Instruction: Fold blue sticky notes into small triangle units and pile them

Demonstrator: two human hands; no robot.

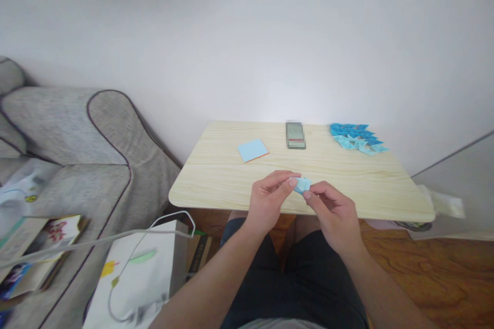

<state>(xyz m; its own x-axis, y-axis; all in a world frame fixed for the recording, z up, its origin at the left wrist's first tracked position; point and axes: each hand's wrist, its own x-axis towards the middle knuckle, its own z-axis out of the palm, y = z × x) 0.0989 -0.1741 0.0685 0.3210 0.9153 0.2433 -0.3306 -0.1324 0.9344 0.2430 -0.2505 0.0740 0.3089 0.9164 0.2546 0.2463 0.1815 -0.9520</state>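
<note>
A small piece of folded light-blue paper (303, 185) is held up between my two hands, over the near part of the table. My left hand (270, 195) pinches its left side between thumb and fingers. From the right, my right hand (334, 208) grips the lower right corner with the thumb in front. Fingers cover part of the folds. Beyond my hands, a stack of light-blue square paper (253, 150) with an orange edge lies on the table. Several folded blue paper pieces (357, 138), dark and light, sit in rows at the back right.
A phone (295, 135) with a blurred screen lies near the table's back edge. The pale wood table (208, 175) stands against a white wall. To the left are a grey sofa (116, 164), a white box (142, 267) and a white cable (116, 236).
</note>
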